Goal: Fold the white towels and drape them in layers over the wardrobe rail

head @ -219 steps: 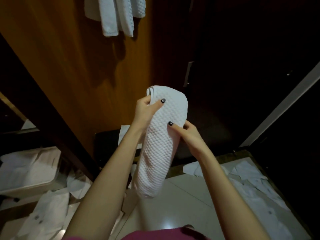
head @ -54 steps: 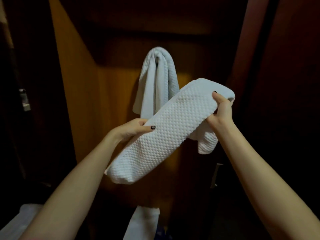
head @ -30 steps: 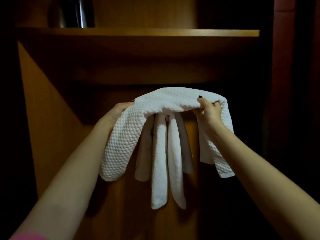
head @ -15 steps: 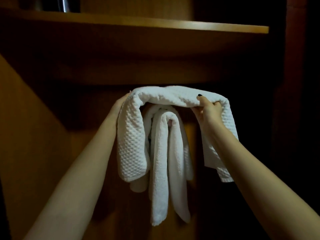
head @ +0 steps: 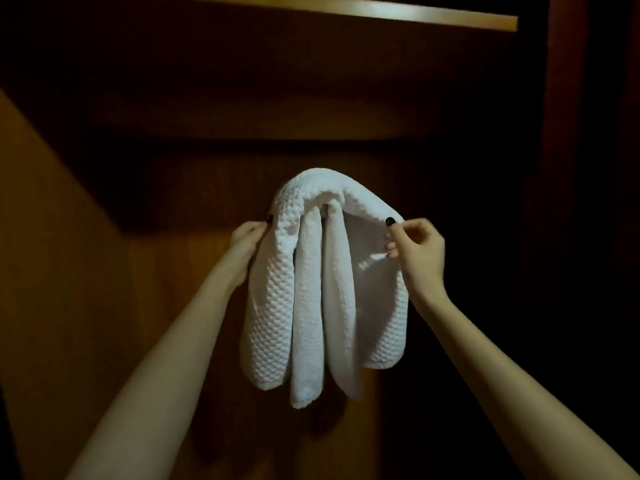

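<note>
dark brown wardrobe wood [head: 104,306] fills everything round my arms, with a lit shelf edge [head: 346,10] high above both hands. between my hands hangs the waffle towel [head: 273,306], folded to a long strip and draped as the outer layer over smoother towels [head: 308,323], whose ends drop below it, lower than either wrist. the rail is hidden under the cloth at the top of the hump, just above my fingertips. my left hand [head: 247,237] holds the waffle towel's left fall, thumb on the front, the other fingers behind the cloth and out of sight. my right hand [head: 417,251] pinches the right fall near its top between thumb and forefinger, the remaining fingers curled loosely beneath. both falls hang down from my grips, the left one reaching lower than the right.
</note>
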{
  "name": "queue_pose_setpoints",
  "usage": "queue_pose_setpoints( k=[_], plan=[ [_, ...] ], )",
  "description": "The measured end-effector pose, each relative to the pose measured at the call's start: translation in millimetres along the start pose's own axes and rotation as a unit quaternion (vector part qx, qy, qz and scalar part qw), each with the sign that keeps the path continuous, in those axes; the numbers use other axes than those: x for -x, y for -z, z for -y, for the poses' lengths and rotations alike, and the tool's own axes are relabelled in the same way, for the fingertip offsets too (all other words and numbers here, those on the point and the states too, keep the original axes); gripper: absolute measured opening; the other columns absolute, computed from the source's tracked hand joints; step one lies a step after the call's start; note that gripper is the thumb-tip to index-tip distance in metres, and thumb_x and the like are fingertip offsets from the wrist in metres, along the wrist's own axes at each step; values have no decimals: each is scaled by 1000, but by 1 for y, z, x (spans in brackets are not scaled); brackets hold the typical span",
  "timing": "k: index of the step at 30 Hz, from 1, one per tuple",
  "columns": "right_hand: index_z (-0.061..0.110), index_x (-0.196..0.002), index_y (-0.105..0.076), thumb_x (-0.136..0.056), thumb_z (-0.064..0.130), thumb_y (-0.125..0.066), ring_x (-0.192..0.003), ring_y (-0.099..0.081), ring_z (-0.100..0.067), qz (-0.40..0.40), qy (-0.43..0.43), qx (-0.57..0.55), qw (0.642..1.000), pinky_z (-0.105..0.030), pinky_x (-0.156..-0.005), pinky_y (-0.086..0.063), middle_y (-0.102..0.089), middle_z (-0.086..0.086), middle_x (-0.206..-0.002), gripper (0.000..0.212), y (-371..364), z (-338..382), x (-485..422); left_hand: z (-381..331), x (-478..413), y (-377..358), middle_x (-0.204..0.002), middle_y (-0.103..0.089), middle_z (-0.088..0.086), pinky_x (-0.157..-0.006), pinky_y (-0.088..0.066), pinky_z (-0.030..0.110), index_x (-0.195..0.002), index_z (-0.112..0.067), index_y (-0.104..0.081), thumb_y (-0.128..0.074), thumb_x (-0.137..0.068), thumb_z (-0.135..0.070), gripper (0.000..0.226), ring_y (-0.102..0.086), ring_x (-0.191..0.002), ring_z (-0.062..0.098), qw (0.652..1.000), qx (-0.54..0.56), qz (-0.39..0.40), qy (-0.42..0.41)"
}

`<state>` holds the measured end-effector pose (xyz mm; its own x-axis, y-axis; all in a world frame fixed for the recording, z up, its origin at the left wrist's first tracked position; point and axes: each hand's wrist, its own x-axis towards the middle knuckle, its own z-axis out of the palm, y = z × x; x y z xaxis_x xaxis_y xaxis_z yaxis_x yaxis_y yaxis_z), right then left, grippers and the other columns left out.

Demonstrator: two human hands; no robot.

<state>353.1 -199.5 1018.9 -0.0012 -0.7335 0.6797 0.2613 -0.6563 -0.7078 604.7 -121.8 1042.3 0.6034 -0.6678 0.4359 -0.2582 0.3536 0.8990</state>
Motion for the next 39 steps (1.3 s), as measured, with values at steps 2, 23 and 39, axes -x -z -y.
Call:
queue_pose_setpoints(
  k=[2,23,39],
  plan=[
    [11,-111,-60,-87,22,-69,-103,-55,-19,-10,137,160,978,-29,-87,-46,-61,-4,-107,28,9,0,-17,-7,9,-8,-118,-61,7,-77,-48,21,-115,-17,-56,-53,-99,-25,18,-60,-99,15,989,-79,-44,-116],
    [15,-84,-47,-95,24,-52,-60,-48,-11,325,246,141,902,-26,-55,-34,-57,-6,-74,15,-35,23,-85,-73,43,-36,-101,-67,-15,-84,-52,33,-108,-29,-63,-50,-100,-26,16,-63,-97,4,914,-259,-50,-309],
    [31,-142,-45,-95,26,-54,-115,-58,-13,455,159,133,866,-43,-100,-48,-59,6,-130,48,-64,28,-115,-94,17,-41,-107,-68,-14,-78,-52,17,-116,-34,-62,-58,-95,-33,21,-65,-97,-1,941,-263,100,-189]
  ],
)
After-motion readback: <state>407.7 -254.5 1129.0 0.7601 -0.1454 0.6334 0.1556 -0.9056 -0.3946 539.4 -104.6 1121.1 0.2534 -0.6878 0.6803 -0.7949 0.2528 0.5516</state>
